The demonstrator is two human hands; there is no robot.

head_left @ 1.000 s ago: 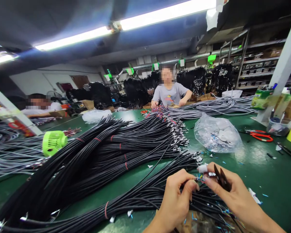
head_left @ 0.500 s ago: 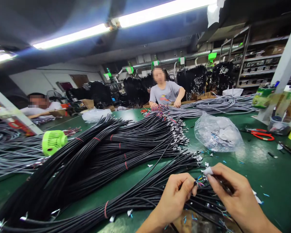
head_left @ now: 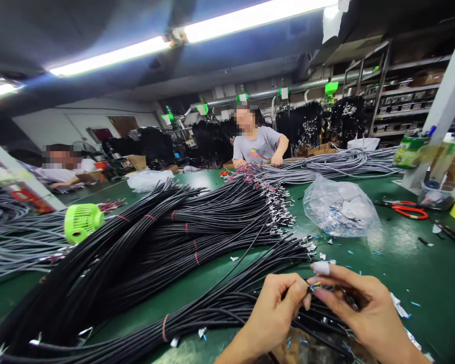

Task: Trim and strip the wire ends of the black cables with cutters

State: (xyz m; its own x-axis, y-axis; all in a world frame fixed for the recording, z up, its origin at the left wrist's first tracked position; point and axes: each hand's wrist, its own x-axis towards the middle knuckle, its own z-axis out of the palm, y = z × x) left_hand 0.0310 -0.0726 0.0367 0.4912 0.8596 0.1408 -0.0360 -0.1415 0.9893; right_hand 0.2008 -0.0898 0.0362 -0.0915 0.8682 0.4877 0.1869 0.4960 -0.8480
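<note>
My left hand (head_left: 276,306) pinches the stripped end of a black cable (head_left: 309,288) between thumb and forefinger. Thin blue and yellow wires (head_left: 317,284) fan out of that end. Close beside it, my right hand (head_left: 367,301) has its thumb and a finger closed on those wires, and its forefinger wears a white fingertip cover (head_left: 321,268). Something dark lies within the right palm, mostly hidden by the fingers. Below and behind both hands runs a loose bundle of black cables (head_left: 197,316), bound by a reddish band (head_left: 165,327).
A larger pile of banded black cables (head_left: 147,242) covers the left and middle of the green table (head_left: 413,263). Nearby are a clear plastic bag of scraps (head_left: 341,207), red-handled scissors (head_left: 409,209) and a green fan (head_left: 83,222). A co-worker (head_left: 258,144) handles grey cables (head_left: 337,164) opposite.
My right hand has moved slightly left, and its fingers have closed in on the coloured wires. My left hand has hardly moved and keeps its pinch on the cable.
</note>
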